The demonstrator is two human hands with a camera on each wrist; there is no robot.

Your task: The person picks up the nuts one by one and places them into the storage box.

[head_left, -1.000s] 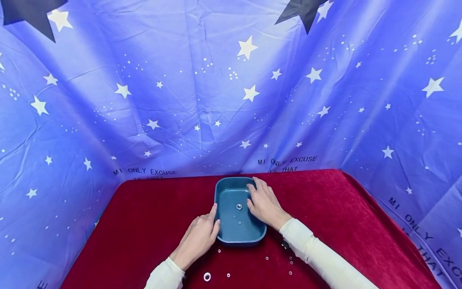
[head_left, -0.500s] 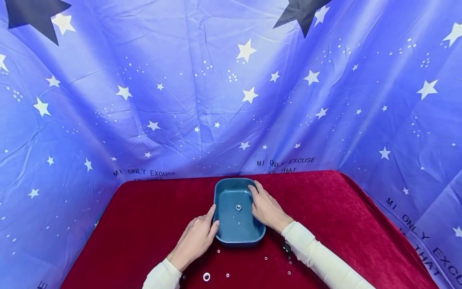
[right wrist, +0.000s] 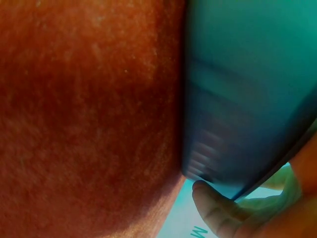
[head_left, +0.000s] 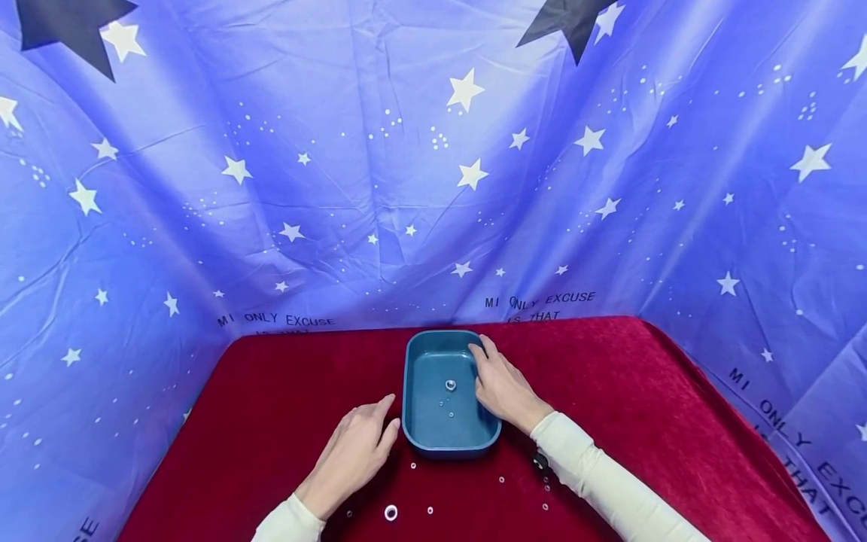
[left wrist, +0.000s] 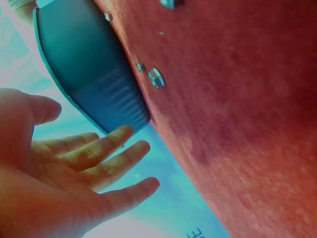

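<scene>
A blue rectangular container (head_left: 452,452) stands on a red cloth, with a larger metal nut (head_left: 451,385) and a few tiny nuts (head_left: 451,415) on its floor. My right hand (head_left: 504,388) grips the container's right rim near the far corner, some fingers inside and some outside. In the right wrist view, a finger (right wrist: 210,203) lies by the outer wall. Left of the container, my left hand (head_left: 355,444) is off the rim with nothing in it. Its fingers (left wrist: 114,163) are spread and relaxed in the left wrist view.
Several nuts lie on the red cloth (head_left: 298,391) in front of the container, among them a large one (head_left: 390,513) and smaller ones (head_left: 430,510) (head_left: 502,479). A blue star-printed curtain (head_left: 379,173) hangs round the back and sides.
My left hand has let go of the container's left side and drawn back toward me and to the left. The right hand stays at the right rim; the container is nearly where it was.
</scene>
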